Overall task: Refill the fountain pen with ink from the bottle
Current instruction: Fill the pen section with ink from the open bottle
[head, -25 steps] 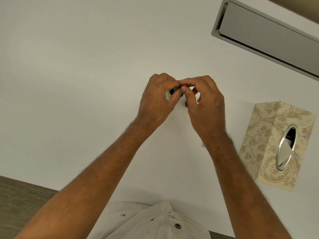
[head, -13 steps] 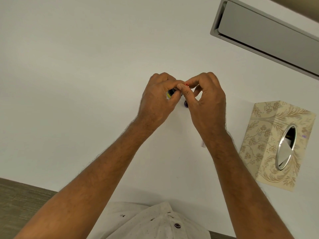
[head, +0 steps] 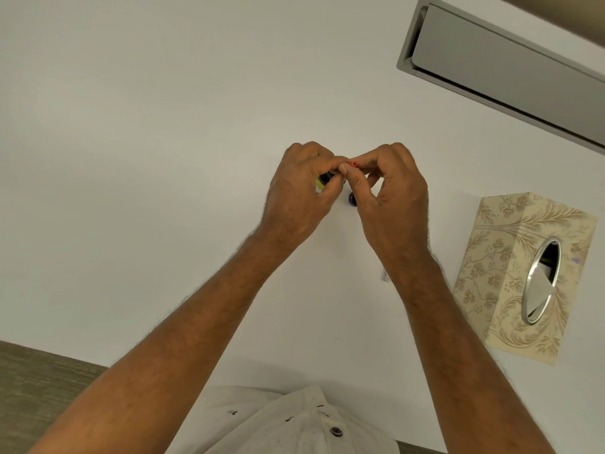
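Observation:
My left hand (head: pixel 294 198) is wrapped around a small dark ink bottle (head: pixel 322 183) with a yellow label; most of the bottle is hidden by the fingers. My right hand (head: pixel 393 198) pinches a thin red-ended piece (head: pixel 353 164) between thumb and forefinger, right above the bottle's top. What the piece is cannot be made out. The two hands touch at the fingertips over the white table (head: pixel 163 158). A small dark round cap (head: pixel 352 200) lies on the table just below the fingers. A small silvery part (head: pixel 385 276) peeks out beside my right wrist.
A beige floral tissue box (head: pixel 504 273) with a metal oval opening stands at the right. A grey recessed cable flap (head: pixel 507 63) is set into the table at the far right. The table's near edge and my shirt (head: pixel 294 424) are at the bottom.
My right hand's fingers have risen slightly and spread, showing more of the red end. The left hand and the bottle have stayed in place.

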`<state>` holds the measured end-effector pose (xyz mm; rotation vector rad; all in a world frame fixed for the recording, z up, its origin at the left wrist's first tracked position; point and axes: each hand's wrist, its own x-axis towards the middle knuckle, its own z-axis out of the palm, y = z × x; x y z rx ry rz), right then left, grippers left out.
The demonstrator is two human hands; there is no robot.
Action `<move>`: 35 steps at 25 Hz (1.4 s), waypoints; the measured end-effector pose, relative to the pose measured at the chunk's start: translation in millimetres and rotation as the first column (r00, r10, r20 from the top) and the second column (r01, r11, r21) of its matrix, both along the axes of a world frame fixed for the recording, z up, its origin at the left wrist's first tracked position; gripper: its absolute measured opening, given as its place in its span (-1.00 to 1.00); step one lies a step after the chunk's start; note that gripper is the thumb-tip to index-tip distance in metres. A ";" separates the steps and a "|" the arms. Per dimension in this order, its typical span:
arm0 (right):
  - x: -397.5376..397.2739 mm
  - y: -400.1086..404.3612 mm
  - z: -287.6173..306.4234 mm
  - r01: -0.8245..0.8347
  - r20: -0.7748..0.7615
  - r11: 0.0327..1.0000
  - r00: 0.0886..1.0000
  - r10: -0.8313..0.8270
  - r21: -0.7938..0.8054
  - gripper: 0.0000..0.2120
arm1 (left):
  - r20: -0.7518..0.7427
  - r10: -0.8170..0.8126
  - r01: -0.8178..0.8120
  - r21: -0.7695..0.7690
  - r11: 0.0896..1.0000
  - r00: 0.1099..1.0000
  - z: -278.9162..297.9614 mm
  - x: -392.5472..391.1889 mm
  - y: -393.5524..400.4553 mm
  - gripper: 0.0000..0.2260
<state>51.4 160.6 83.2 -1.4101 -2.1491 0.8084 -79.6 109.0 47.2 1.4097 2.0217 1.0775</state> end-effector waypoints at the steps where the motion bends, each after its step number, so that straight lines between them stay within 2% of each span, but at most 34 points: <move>1: -0.8 0.2 0.1 0.000 0.005 1.000 1.000 0.000 -0.001 -0.81 | 0.001 0.001 -0.001 -0.002 1.000 1.000 0.2 0.0 -0.2 -0.86; 11: 1.1 -2.9 1.3 -0.075 -0.022 0.997 0.997 0.075 0.024 -0.84 | 0.005 -0.003 0.004 -0.014 1.000 1.000 0.9 -2.2 -0.5 -0.83; 21: -1.4 -1.9 3.9 -0.042 -0.012 0.999 0.999 0.042 0.022 -0.91 | 0.015 0.007 -0.007 0.018 1.000 1.000 1.8 -2.0 -1.1 -0.84; 35: 5.3 -6.3 15.4 -0.040 -0.015 0.998 0.999 0.041 0.042 -0.86 | 0.020 -0.017 0.016 0.056 0.998 1.000 7.7 0.8 -2.9 -0.83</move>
